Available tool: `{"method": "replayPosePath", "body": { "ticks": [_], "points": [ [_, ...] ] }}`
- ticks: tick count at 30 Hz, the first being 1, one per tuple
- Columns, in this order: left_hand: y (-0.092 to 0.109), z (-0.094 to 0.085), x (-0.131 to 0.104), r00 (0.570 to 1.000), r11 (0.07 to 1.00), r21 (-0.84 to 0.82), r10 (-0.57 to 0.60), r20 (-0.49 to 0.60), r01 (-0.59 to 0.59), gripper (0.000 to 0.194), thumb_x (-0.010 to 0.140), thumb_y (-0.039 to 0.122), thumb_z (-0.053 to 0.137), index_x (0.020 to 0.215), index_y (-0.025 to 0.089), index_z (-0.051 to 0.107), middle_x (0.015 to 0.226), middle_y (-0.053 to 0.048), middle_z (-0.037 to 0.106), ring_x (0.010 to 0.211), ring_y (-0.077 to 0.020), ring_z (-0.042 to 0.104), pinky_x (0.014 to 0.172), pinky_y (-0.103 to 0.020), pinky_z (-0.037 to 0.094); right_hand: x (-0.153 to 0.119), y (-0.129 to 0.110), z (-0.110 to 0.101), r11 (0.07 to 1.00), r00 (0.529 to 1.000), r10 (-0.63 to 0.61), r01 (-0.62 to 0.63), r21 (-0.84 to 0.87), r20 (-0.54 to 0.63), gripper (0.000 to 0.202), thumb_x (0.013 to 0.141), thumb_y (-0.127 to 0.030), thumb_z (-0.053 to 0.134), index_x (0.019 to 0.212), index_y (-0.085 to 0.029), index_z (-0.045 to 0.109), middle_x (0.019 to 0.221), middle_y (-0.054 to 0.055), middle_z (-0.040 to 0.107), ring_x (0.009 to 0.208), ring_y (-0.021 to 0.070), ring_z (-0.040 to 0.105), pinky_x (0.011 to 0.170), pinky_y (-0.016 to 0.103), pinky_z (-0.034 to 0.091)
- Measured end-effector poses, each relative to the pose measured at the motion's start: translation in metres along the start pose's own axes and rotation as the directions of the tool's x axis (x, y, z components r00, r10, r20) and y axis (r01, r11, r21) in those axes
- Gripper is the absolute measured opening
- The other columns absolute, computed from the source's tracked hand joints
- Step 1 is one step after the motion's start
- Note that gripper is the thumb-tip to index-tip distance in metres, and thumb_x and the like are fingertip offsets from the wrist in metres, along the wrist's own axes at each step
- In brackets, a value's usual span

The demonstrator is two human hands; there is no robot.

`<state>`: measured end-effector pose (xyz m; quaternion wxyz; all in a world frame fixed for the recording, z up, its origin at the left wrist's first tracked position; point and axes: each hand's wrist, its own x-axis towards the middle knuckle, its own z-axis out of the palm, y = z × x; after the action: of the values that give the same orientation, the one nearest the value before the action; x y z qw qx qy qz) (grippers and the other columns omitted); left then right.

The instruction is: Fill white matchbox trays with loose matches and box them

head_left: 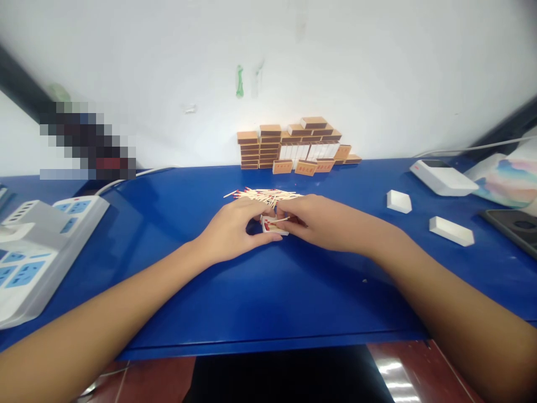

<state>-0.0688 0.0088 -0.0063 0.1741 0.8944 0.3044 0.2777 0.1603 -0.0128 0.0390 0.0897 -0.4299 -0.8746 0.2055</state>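
Between my hands is a small white matchbox tray (282,232) with red-tipped matches lying in it. My left hand (235,228) closes round the tray's left side, thumb along its near edge. A single match (280,220) sits between the thumb and fingers of my right hand (321,221), just over the tray. Behind my hands lies a loose heap of red-tipped matches (268,195), partly hidden by my fingers.
Stacked matchboxes (268,148) stand against the wall. Two white blocks (451,231), a white device (444,179) and a dark phone (514,226) lie on the right of the blue table (251,302). A large power strip (54,257) sits at left.
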Motion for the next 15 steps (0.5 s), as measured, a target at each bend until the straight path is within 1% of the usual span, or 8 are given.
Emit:
{"method": "replayPosePath", "body": {
  "ticks": [6, 9, 12, 15],
  "points": [
    [-0.0025, 0.0021, -0.0006, 0.999, 0.999, 0.013, 0.03, -0.024, -0.03, 0.03, 0.091, 0.046, 0.08, 0.109, 0.023, 0.073, 0.101, -0.002, 0.078, 0.091, -0.0223, 0.07, 0.081, -0.034, 0.051, -0.0024, -0.0038, 0.0004, 0.995, 0.999, 0.042, -0.042, -0.087, 0.003, 0.025, 0.107, -0.032, 0.05, 0.089, -0.02, 0.064, 0.091, 0.006, 0.074, 0.071, 0.0171, 0.058, 0.063, 0.03, 0.035],
    [-0.001, 0.0012, -0.0001, 1.0, 0.999, 0.029, 0.024, -0.007, -0.024, 0.03, 0.092, 0.047, 0.079, 0.108, 0.022, 0.073, 0.098, -0.002, 0.077, 0.09, -0.0222, 0.069, 0.08, -0.035, 0.05, -0.0049, -0.0049, 0.0008, 0.991, 0.999, 0.048, -0.045, -0.122, 0.023, 0.026, 0.108, -0.033, 0.047, 0.094, -0.02, 0.065, 0.094, 0.007, 0.075, 0.073, 0.0187, 0.06, 0.063, 0.031, 0.035],
    [0.0012, -0.0003, 0.0005, 1.0, 0.999, 0.044, 0.025, 0.017, -0.025, 0.03, 0.093, 0.044, 0.078, 0.112, 0.022, 0.072, 0.103, -0.004, 0.078, 0.095, -0.0234, 0.069, 0.085, -0.036, 0.051, -0.0075, -0.0051, 0.001, 0.991, 0.999, 0.032, -0.028, -0.132, 0.03, 0.025, 0.109, -0.033, 0.045, 0.103, -0.021, 0.066, 0.102, 0.008, 0.077, 0.077, 0.0208, 0.064, 0.064, 0.032, 0.036],
    [0.0022, -0.0011, 0.0006, 0.999, 0.998, 0.048, 0.026, 0.03, -0.027, 0.031, 0.095, 0.043, 0.077, 0.117, 0.022, 0.071, 0.107, -0.005, 0.078, 0.098, -0.0242, 0.069, 0.088, -0.037, 0.051, -0.0084, -0.0052, 0.0004, 0.991, 0.999, 0.028, -0.024, -0.132, 0.028, 0.025, 0.109, -0.034, 0.045, 0.105, -0.021, 0.067, 0.102, 0.009, 0.077, 0.076, 0.0213, 0.064, 0.064, 0.032, 0.036]
  ]
}}
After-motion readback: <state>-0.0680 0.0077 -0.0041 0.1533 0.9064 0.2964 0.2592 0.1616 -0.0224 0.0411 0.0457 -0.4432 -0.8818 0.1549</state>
